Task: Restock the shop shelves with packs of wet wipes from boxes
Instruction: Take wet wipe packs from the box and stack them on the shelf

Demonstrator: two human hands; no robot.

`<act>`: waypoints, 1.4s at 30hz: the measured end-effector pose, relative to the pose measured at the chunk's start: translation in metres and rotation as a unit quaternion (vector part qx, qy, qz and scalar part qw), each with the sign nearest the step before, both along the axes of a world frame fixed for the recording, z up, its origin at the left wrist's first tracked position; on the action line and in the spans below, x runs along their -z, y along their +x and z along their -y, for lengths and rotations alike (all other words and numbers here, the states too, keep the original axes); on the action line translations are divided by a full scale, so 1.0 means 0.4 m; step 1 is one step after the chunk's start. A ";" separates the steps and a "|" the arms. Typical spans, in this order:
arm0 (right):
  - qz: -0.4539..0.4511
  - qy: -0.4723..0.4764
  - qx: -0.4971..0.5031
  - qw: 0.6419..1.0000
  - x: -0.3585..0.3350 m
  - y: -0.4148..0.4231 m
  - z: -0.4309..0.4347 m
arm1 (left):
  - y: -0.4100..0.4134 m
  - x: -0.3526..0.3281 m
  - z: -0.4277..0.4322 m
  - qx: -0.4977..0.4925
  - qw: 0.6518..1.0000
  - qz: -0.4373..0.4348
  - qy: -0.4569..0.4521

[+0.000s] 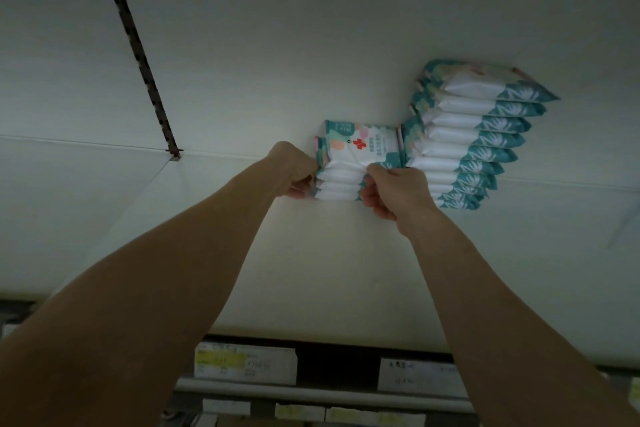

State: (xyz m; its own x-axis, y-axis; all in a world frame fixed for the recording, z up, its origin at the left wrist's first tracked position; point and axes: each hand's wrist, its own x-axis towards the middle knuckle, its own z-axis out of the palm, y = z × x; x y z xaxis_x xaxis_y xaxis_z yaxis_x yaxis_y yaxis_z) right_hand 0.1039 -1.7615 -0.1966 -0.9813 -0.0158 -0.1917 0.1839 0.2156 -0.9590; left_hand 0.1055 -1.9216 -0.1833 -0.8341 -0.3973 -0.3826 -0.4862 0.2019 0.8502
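The left hand and right hand, fingers curled, grip the ends of a short stack of wet-wipe packs on the shelf, just beside the taller stack at 3 o'clock; judged light, soft, slippery, best squeezed endwise.

This is a shop, seen at a display shelf. The shelf is a plain white board with a white back panel, and a dark slotted upright, as on shop racking, runs up that panel. Paper price labels sit in a rail along the shelf's front edge, with more labels on a level below. Identical packs of wet wipes lie piled in neat stacks, many of one product.
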 end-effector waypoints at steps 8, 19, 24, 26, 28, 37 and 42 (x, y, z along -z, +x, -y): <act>0.002 -0.007 0.002 1.000 -0.001 0.003 0.005 | 0.011 -0.022 -0.025 0.015 0.999 -0.029 0.013; 0.010 0.014 -0.019 1.000 -0.013 -0.009 0.018 | 0.010 -0.042 -0.044 0.019 0.998 -0.054 -0.041; 0.011 0.024 -0.043 0.999 -0.010 -0.010 0.024 | 0.011 -0.047 -0.025 0.015 0.999 -0.019 -0.030; 0.013 0.024 -0.042 0.999 -0.011 -0.011 0.022 | -0.004 -0.041 -0.033 0.029 0.990 -0.079 -0.111; 0.003 0.037 -0.039 0.999 -0.012 -0.009 0.016 | -0.017 -0.041 -0.050 0.076 0.951 -0.123 -0.275; -0.113 0.026 -0.049 0.992 -0.022 -0.009 0.028 | -0.035 -0.046 -0.050 0.168 0.901 -0.119 -0.381; -0.099 0.076 -0.073 0.990 -0.010 -0.015 0.015 | -0.033 -0.045 -0.053 0.167 0.896 -0.120 -0.395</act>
